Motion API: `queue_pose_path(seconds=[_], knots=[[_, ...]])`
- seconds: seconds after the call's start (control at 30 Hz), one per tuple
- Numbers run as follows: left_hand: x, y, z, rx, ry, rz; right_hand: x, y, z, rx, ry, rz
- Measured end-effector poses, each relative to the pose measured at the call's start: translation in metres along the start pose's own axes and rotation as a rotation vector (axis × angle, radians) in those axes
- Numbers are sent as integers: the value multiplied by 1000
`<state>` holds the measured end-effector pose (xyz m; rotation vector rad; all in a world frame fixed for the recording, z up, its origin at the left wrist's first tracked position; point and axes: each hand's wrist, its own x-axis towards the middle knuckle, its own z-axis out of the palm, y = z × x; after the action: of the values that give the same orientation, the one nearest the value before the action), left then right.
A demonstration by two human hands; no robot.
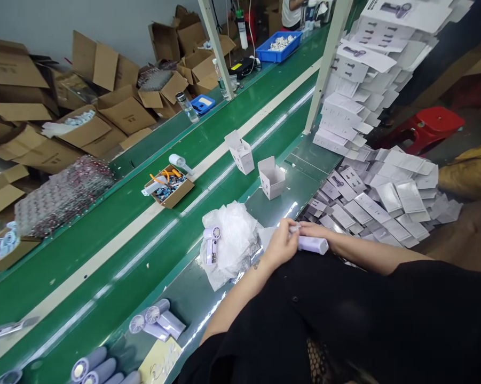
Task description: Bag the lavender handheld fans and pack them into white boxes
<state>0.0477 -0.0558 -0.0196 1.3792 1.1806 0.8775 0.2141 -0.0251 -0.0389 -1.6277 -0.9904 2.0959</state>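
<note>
A pale purple handheld fan [313, 245] is held close to my body, its handle end pointing right. My left hand [282, 244] is closed around the fan's other end together with a translucent plastic bag [266, 236]. My right hand [310, 229] is closed at the same end, on the far side; its fingertips are partly hidden. Left of my hands lies a heap of white plastic bags [236, 234], with another purple fan [212, 245] on top. Beyond them an open white box [272, 181] stands upright on the table edge.
A second open box [242, 154] is on the green conveyor [144, 250]. Tools fill a small carton [176, 193]. More purple fans [164, 320] lie lower left. Flattened white boxes [364, 208] are piled right, beside a tall stack [352, 90]. A red stool [432, 125] stands behind.
</note>
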Motion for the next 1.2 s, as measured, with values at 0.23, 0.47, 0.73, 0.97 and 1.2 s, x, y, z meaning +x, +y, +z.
queue_pose_path(seconds=[0.23,0.47,0.73,0.97,1.2], knots=[[22,13,-21,-356,205,-149,-27,-60,-42,-594,104,-420],[51,34,-50,100,34,116,-19,-102,-21,-152,-228,-293],[88,42,-71,-111,542,-127,87,-157,-95,-542,-80,-793],[150,61,-90,-10,724,-179,171,-145,-82,-705,-159,-900],[146,51,-82,750,796,-152,172,-126,-61,-515,-184,-912]])
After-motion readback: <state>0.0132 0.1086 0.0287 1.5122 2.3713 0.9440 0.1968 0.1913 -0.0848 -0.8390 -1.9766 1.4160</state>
